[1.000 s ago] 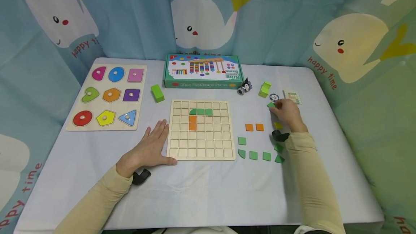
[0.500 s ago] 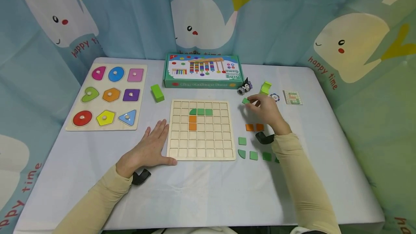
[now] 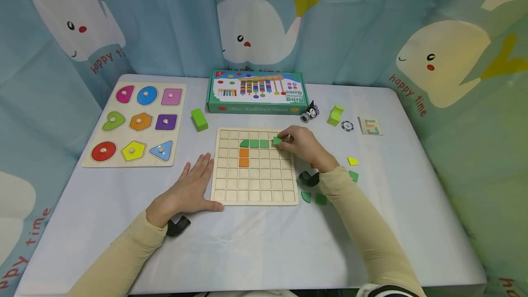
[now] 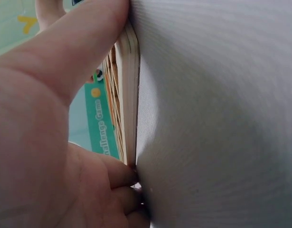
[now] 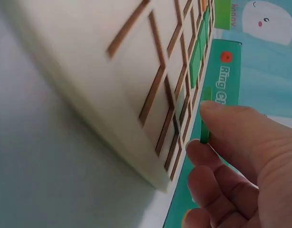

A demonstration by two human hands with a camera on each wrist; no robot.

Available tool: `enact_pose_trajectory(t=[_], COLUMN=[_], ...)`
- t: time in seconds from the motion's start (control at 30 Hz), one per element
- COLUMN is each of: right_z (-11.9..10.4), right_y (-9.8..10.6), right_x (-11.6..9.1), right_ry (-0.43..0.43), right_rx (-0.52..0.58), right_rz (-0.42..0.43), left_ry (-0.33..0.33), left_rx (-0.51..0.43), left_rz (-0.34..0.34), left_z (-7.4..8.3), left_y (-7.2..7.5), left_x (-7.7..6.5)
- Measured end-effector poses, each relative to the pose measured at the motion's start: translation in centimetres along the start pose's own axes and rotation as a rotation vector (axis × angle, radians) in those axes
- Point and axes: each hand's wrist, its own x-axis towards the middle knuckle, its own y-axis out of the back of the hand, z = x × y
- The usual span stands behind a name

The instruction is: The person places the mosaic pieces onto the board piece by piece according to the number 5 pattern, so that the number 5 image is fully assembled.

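My right hand pinches a green tile between thumb and fingertips, over the upper right of the wooden grid board. In the right wrist view this tile shows edge-on, held just above the board. On the board lie a row of green tiles, the leftmost with a rounded corner, and two orange squares below it. My left hand rests flat on the table with fingers spread, thumb and fingertips at the board's left edge. The left wrist view shows the board's side between thumb and fingers.
Right of the board lie a green quarter-round tile, a yellow tile and more tiles, partly under my right arm. Behind stand a green game box, a small figure and green blocks. A shape puzzle lies left, a pattern card right.
My right hand has carried the green tile leftward from near the pattern card to over the board's upper right. My left hand has stayed in place.
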Motion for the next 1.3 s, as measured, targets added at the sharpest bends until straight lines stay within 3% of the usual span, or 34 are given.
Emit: enact_pose_trajectory(t=[0.3,0.63,1.03,1.3], right_z=[-0.6,-0.7,3.2,4.1], right_y=[-0.6,-0.5,2.6,3.3], right_x=[0.7,0.5,-3.9,-7.6], right_ry=[-0.008,-0.023,0.006,-0.103], right_rx=[-0.021,-0.023,-0.003,-0.016], right_rz=[-0.056,-0.063,0.093,0.042], left_ry=[-0.009,0.002,-0.002,-0.008], left_rx=[-0.009,-0.004,0.008,-0.001], left_rz=[0.008,0.0,-0.002,0.007], left_z=[0.0,0.2,0.0,0.0], left_y=[0.0,0.1,0.0,0.1], left_x=[-0.1,-0.2,-0.3,-0.2])
